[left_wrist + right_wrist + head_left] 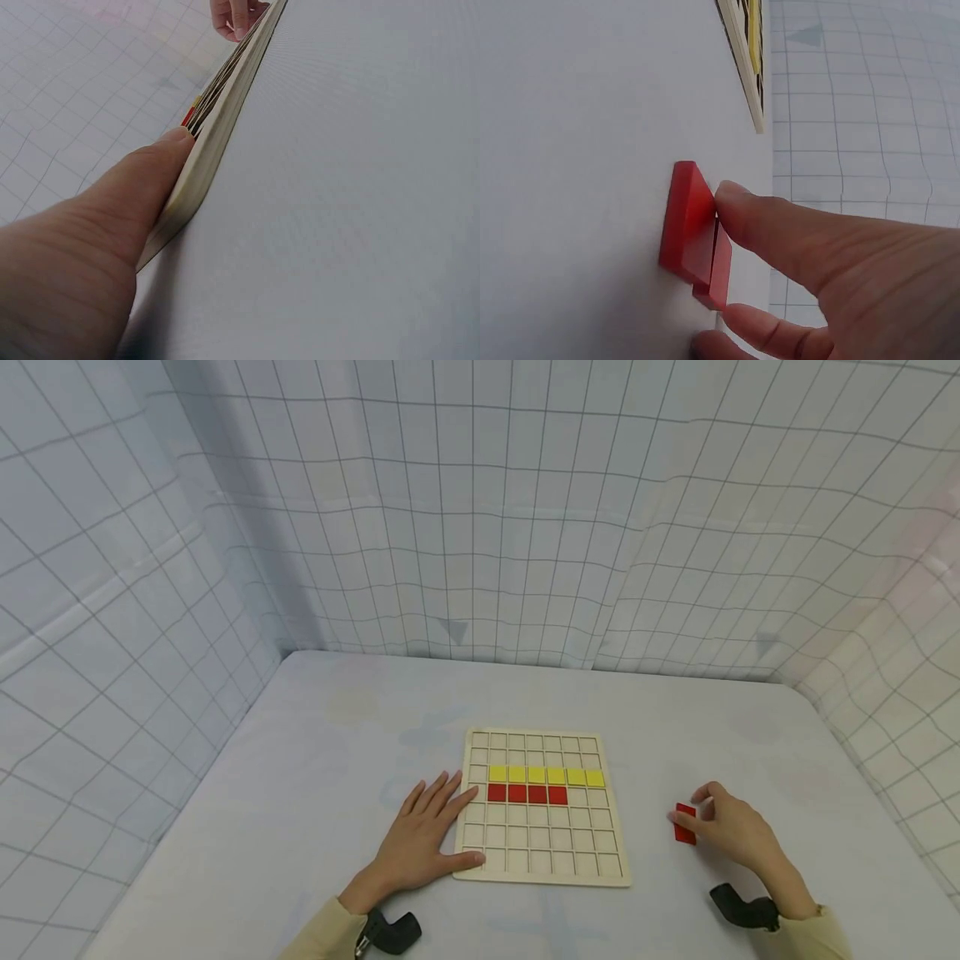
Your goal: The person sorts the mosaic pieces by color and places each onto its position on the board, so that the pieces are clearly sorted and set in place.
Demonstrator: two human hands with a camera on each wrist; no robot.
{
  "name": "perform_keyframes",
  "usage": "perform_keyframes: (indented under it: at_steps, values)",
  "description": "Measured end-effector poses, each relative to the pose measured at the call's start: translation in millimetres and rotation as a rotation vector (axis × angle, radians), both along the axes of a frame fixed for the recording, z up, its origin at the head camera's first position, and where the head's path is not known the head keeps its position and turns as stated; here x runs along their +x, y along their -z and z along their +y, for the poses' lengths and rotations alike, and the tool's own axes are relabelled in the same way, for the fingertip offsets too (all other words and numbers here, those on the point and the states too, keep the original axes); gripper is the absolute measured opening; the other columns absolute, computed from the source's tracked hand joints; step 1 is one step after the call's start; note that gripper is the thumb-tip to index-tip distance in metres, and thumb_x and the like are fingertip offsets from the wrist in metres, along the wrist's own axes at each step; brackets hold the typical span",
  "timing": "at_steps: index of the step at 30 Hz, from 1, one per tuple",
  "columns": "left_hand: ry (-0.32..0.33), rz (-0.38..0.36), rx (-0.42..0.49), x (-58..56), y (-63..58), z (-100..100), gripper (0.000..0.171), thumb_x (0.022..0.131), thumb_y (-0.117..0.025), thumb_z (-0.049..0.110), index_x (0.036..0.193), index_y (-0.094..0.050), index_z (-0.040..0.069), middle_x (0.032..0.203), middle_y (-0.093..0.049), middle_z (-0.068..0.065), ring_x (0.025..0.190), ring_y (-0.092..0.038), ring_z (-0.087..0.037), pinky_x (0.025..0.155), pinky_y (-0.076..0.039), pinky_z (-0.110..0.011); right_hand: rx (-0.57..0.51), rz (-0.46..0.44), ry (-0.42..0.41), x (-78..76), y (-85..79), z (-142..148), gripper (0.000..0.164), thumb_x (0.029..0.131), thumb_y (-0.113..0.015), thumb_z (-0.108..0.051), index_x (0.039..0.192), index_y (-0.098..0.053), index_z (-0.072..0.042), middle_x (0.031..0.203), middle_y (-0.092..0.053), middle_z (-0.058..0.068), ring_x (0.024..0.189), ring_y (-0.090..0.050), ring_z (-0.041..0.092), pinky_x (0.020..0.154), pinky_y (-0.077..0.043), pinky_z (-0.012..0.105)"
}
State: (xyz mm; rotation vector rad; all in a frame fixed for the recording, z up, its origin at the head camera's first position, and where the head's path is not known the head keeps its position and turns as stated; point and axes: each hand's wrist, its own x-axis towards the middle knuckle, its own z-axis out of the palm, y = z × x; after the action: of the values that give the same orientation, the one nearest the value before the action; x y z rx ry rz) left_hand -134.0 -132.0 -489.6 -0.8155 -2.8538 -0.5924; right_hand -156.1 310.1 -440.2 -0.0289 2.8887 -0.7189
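Observation:
A pale board with a grid of square recesses (539, 838) lies on the table. It has a row of yellow tiles (536, 774) and, just below, a shorter row of red tiles (537, 794). My left hand (424, 843) rests with spread fingers along the board's left edge, its thumb on the lower left corner. Off to the board's right, my right hand (731, 827) is at two red tiles lying side by side. In the right wrist view, its thumb and a finger pinch the farther red tile (721, 270) at its ends; the nearer red tile (694, 229) lies alongside.
The white table (337, 718) spreads around the board. Grid-patterned white curtains (487, 527) enclose its back and sides. A black wrist device (742, 908) sits at the right cuff, and another (393, 933) at the left.

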Motion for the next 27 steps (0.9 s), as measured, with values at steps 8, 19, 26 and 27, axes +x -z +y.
perform_keyframes:
  at_steps: [8,19,26,27]
  values:
    - [0.006,-0.004,0.001,0.5,-1.7,0,0.088,0.082,-0.051,0.071,0.15,-0.032,0.018,0.156,-0.02,-0.008,0.143,-0.011,-0.025,0.112,-0.004,-0.047,0.009,-0.025,0.036,-2.4,1.1,0,0.05,0.081,-0.072,-0.046,0.095,-0.056,-0.001,0.079,-0.058,0.004,0.064,-0.05,0.019,0.051,-0.04,0.031]
    - [0.005,-0.003,0.005,0.3,-2.3,0,0.088,0.082,-0.051,0.071,0.15,-0.033,0.018,0.156,-0.02,-0.008,0.143,-0.012,-0.026,0.112,-0.005,-0.049,-0.07,-0.002,0.012,-8.8,2.3,-5,0.04,0.08,-0.077,-0.032,0.098,-0.06,0.0,0.076,-0.057,0.001,0.068,-0.05,0.019,0.053,-0.041,0.031]
    - [0.006,0.006,0.001,0.3,-0.9,0,0.088,0.082,-0.051,0.071,0.15,-0.033,0.018,0.156,-0.02,-0.008,0.143,-0.012,-0.026,0.112,-0.005,-0.048,-0.126,0.004,-0.011,-12.7,5.5,-8,0.037,0.079,-0.078,-0.028,0.094,-0.056,-0.003,0.076,-0.052,0.003,0.068,-0.049,0.019,0.054,-0.039,0.031]
    - [0.006,0.009,-0.001,0.2,-0.5,0,0.088,0.082,-0.051,0.071,0.15,-0.033,0.018,0.156,-0.02,-0.008,0.143,-0.012,-0.026,0.112,-0.006,-0.049,-0.126,0.009,-0.014,-12.9,5.7,-8,0.037,0.078,-0.078,-0.028,0.093,-0.055,-0.004,0.077,-0.052,0.003,0.069,-0.05,0.019,0.054,-0.04,0.031]
